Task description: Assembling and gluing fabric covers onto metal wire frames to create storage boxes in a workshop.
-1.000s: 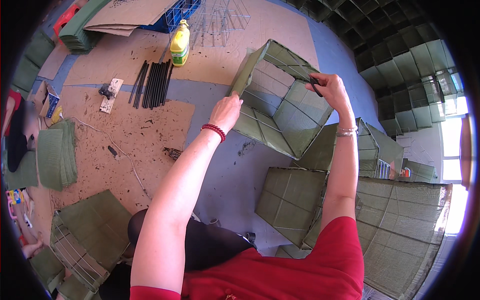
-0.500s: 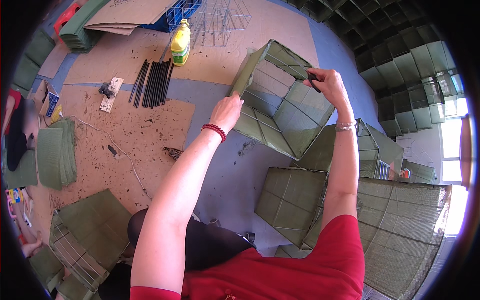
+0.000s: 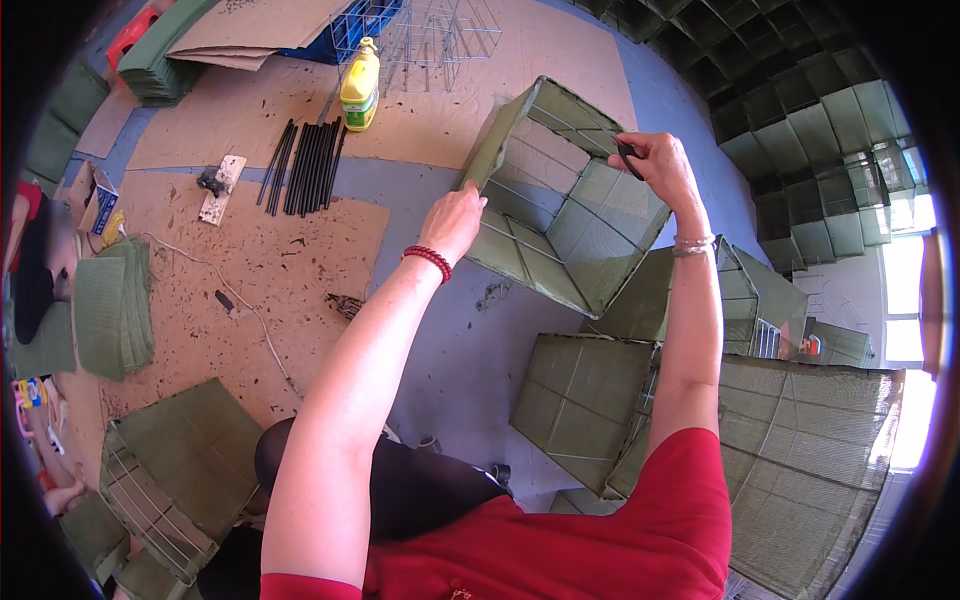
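Note:
Before me, tilted with its opening toward me, is a box-shaped wire cage (image 3: 610,215) covered in green mesh. My left hand (image 3: 455,220) is closed on its left edge, with the fingers wrapped over the mesh and partly hidden. At the cage's upper right corner, my right hand (image 3: 660,165) is closed around a small black tool (image 3: 628,160), whose curved handle resembles that of small scissors. Its tip lies close to the cage's rim; whether it touches the mesh I cannot tell.
Mesh-covered cages stand at the right (image 3: 800,450) and lower left (image 3: 185,450). On the cardboard lie black rods (image 3: 312,170), a yellow bottle (image 3: 361,85), a small board (image 3: 222,190) and a cord (image 3: 215,270). Another person (image 3: 38,260) sits at far left; stacked cages (image 3: 820,130) line the right.
My right hand and the black tool have shifted very slightly down. My left hand keeps its hold, and the cage is almost unmoved.

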`<state>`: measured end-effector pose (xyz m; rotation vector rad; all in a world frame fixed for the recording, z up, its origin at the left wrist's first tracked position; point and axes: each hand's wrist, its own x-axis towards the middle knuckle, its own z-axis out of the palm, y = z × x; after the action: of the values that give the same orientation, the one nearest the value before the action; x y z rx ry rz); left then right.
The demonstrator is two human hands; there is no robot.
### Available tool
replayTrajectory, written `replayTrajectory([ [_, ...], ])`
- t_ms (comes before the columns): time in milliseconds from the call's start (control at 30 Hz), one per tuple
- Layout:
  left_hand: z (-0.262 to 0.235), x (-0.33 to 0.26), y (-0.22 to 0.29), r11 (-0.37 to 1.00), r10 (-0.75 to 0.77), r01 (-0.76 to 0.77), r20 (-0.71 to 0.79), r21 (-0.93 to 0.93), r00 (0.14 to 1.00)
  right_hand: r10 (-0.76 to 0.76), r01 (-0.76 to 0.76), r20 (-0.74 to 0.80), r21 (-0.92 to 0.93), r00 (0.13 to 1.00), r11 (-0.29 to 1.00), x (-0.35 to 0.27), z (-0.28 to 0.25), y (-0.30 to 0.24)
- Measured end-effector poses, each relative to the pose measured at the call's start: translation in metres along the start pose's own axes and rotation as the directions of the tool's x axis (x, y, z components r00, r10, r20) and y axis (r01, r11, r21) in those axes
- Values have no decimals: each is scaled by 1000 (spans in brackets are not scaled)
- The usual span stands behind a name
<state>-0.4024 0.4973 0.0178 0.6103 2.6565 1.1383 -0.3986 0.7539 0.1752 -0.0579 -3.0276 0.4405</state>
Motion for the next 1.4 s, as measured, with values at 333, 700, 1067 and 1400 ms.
replayTrajectory([
  [333, 0, 0, -1, 1000, -15, 15, 3, -8, 1000, -11, 13, 40, -37, 999, 999, -1, 2, 3],
  [700, 1, 2, -2, 1000, -3, 3, -9, -1, 1000, -14, 19, 105, -54, 994, 998, 4, -2, 3],
  [1067, 2, 2, -2, 1000, 26, -26, -30, 14, 999, -29, 29, 161, 0, 986, 1000, 7, -6, 4],
  [1400, 0, 0, -2, 1000, 13, -13, -18, -3, 1000, -18, 16, 130, 14, 991, 1000, 11, -8, -11],
])
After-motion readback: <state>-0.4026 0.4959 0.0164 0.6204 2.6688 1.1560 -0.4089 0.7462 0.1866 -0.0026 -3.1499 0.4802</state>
